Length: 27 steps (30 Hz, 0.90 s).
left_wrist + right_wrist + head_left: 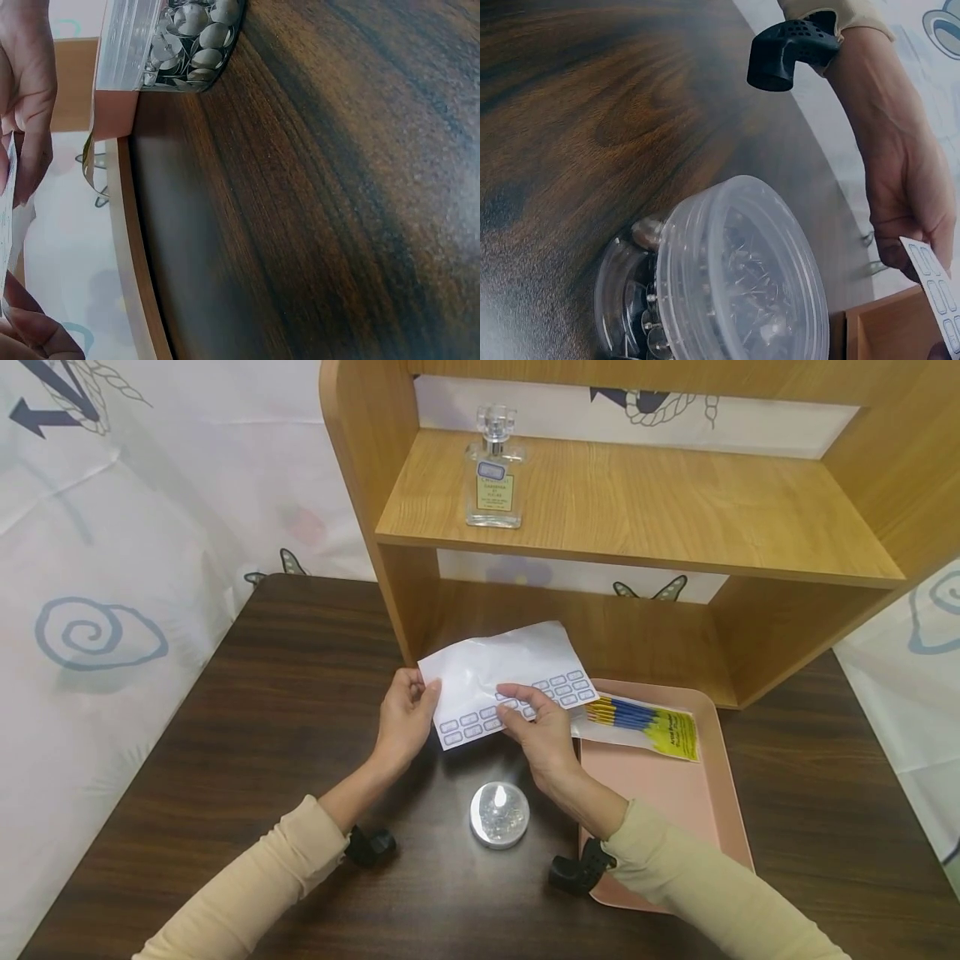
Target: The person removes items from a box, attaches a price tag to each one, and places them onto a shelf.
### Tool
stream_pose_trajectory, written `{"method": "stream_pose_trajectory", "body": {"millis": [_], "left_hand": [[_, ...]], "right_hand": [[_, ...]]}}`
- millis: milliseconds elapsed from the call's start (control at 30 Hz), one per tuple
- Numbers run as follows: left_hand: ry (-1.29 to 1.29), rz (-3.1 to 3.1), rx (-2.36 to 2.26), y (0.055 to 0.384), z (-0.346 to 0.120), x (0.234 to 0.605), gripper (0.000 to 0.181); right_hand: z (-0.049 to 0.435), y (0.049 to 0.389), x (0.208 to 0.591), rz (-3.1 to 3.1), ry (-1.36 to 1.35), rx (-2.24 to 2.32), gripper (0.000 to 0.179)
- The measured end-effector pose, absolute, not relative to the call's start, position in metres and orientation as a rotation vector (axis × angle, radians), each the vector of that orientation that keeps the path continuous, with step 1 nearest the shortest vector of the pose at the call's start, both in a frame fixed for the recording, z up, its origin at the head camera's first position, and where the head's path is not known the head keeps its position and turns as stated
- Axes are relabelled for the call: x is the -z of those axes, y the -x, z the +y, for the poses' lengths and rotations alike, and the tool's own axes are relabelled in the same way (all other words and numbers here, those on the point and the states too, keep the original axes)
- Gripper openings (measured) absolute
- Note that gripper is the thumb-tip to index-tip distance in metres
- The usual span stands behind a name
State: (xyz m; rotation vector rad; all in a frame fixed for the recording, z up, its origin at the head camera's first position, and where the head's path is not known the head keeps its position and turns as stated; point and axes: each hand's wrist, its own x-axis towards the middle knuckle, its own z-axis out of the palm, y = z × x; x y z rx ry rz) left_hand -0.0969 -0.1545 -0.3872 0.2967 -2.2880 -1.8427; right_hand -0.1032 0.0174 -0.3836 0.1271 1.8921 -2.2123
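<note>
Head view showed a creased white sheet (491,664) bearing blue-bordered labels (472,732), pinched by the left hand (404,717), the right hand's grip unclear (547,739).

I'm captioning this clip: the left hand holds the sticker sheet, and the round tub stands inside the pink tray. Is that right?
No: the round tub stands on the dark tabletop, beside the pink tray, as the head view shows. The left hand does hold the sticker sheet.
</note>
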Motion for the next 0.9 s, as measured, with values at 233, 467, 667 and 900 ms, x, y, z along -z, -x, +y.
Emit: {"method": "stream_pose_trajectory", "body": {"millis": [233,467,667,900], "left_hand": [[-0.29,-2.305,1.817,0.099,-0.1564,0.398,0.016],[-0.304,-2.315,1.827,0.0997,-0.1552,0.3994,0.014],[-0.304,-2.312,1.82,0.0989,-0.154,0.3991,0.013],[-0.299,-2.318,1.823,0.0983,-0.1548,0.3986,0.014]], "right_hand": [[0.0178,0.1037,0.3842,1.9,-0.124,2.204,0.026],[0.0175,0.1042,0.3859,1.931,-0.149,2.196,0.022],[0.0189,0.1047,0.3872,1.95,-0.135,2.188,0.021],[0.0215,0.1052,0.3858,1.984,-0.093,2.122,0.024]]}}
